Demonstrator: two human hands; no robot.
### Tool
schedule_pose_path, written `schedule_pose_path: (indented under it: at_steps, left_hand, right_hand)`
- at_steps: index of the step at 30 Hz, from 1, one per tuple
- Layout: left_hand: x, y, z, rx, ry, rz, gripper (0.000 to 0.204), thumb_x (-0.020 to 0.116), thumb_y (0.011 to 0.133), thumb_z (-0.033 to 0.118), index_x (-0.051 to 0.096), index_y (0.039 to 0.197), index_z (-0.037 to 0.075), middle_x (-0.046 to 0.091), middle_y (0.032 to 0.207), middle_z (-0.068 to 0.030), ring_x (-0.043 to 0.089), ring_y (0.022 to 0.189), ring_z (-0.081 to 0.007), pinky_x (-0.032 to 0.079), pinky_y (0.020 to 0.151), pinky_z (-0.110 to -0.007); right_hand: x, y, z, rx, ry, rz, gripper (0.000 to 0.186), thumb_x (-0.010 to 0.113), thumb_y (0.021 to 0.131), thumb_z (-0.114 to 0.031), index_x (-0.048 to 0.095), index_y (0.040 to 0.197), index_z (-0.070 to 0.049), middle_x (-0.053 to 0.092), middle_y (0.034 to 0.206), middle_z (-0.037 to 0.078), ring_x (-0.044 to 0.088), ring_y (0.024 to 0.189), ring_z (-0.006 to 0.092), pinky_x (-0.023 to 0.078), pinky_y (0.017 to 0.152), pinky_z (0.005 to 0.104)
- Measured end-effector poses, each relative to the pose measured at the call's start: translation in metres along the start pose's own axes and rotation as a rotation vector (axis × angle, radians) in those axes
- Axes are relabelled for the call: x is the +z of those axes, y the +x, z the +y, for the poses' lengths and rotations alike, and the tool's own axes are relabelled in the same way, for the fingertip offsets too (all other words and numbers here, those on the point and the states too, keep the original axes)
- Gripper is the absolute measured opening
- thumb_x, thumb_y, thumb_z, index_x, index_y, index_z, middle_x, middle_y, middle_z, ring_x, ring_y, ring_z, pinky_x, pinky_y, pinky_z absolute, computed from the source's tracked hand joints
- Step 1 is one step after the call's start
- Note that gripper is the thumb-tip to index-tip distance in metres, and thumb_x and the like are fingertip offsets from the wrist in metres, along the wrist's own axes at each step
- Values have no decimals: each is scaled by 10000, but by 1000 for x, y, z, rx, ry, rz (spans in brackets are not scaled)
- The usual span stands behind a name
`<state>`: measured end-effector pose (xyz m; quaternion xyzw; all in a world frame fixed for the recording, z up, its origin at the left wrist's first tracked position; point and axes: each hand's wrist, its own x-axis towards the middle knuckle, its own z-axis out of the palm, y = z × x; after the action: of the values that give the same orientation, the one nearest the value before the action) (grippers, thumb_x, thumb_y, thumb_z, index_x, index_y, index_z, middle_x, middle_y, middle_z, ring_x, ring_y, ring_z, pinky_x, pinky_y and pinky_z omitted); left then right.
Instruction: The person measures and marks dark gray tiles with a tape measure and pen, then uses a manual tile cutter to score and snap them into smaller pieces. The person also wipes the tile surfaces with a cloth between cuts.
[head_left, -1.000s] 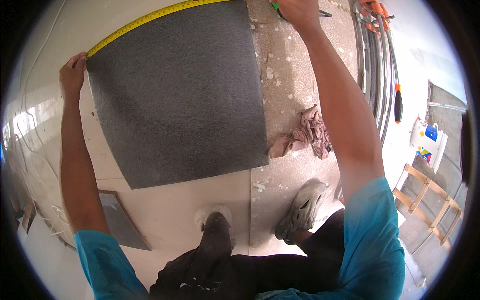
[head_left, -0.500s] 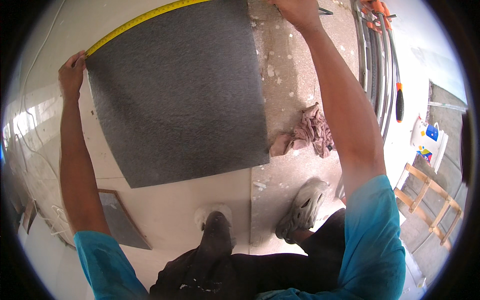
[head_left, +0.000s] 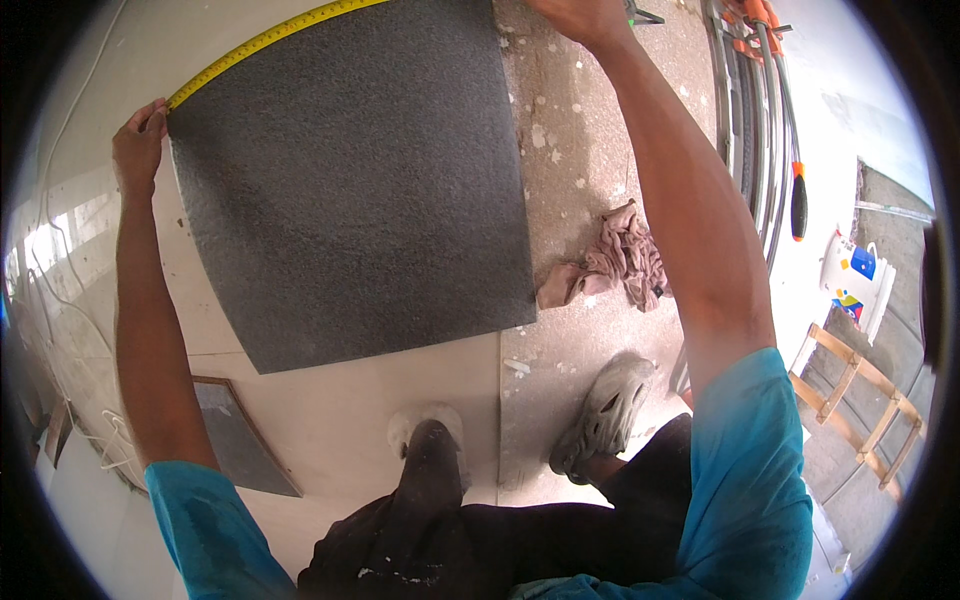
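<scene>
A large dark grey tile with a rough-looking face lies in front of me. Along its far edge runs a yellow tape measure, bowed by the lens and leaving the picture at the top. At the tile's far left corner, my left hand pinches the end of the tape between thumb and fingers. My right hand is at the top edge, beyond the tile's far right corner. Its fingers are cut off by the picture's edge, so what it holds is hidden. A small green and black thing shows beside it.
A crumpled pink cloth lies right of the tile on a stained board. Metal rails with orange parts stand farther right, near a white bucket and a wooden frame. Another grey tile piece lies beside my left arm.
My right hand has shifted slightly left, and a bit of green now shows beside it. My left hand keeps its pinch on the tape. The whole view has shifted slightly.
</scene>
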<state>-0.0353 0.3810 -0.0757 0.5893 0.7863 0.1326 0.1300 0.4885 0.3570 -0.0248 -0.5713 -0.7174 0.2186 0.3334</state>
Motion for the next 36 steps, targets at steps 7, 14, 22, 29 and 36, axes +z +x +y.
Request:
schedule_pose_path:
  at_steps: [7,14,22,29,36]
  left_hand:
    - [1,2,-2,11,-14,4,297,629,953,323,736,1188,176,718,886,4,663,831,-80,495,806,-258]
    - [1,2,-3,5,19,-6,294,625,954,326,736,1189,192,721,903,5,665,829,-83,505,817,-279]
    - [-2,3,-3,-24,94,-4,286,626,954,333,739,1184,208,735,944,1,676,856,-90,511,841,-293]
    - [0,2,1,1,94,9,286,628,951,333,739,1184,211,727,916,8,661,849,-84,509,834,-297]
    - [3,5,-17,35,28,21,293,626,950,341,737,1182,200,714,878,-10,659,833,-108,507,817,-302]
  right_hand:
    - [0,1,1,18,24,-16,200,691,873,-201,693,756,-38,643,647,-6,542,592,63,464,543,260]
    - [4,1,2,-9,49,-14,197,691,870,-196,693,747,-42,639,646,-16,536,597,60,458,540,259]
    - [5,1,2,-17,29,-23,200,695,871,-203,685,745,-48,624,643,-18,524,596,63,449,537,258]
    - [2,2,3,-4,12,-27,213,692,881,-203,670,727,-57,614,640,-26,518,595,63,442,530,258]
    - [-11,-17,2,-81,272,92,187,692,912,-212,687,834,-42,681,791,18,602,718,110,488,643,266]
